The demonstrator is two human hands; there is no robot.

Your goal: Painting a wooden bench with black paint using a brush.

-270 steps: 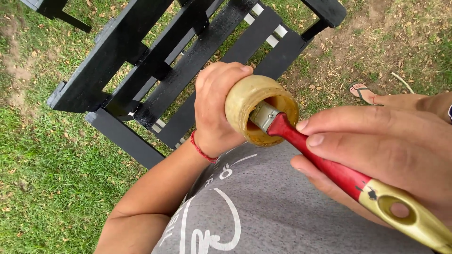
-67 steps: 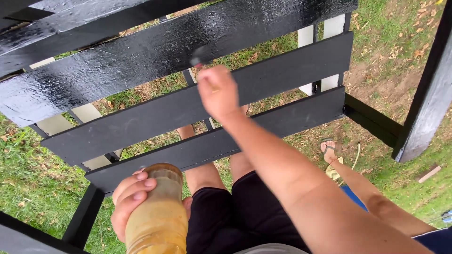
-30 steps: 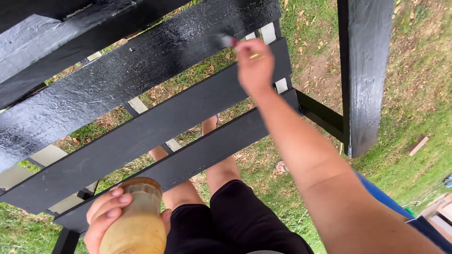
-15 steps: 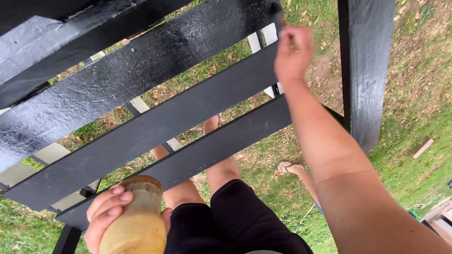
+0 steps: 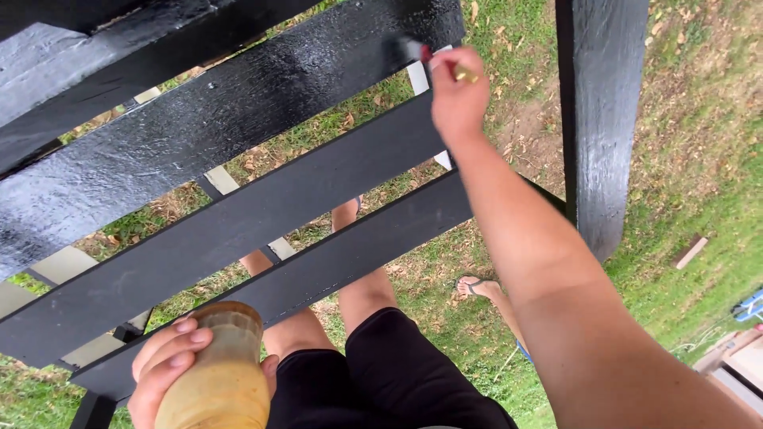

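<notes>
Here, right hand (image 5: pixel 455 99) fingers clamp a paintbrush (image 5: pixel 421 54); left hand (image 5: pixel 171 369) grips jar (image 5: pixel 218 377).

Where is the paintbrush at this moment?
In the head view, the paintbrush is at the top, right of centre, held in the right hand, with its bristles on the right end of the wet black slat.
</notes>
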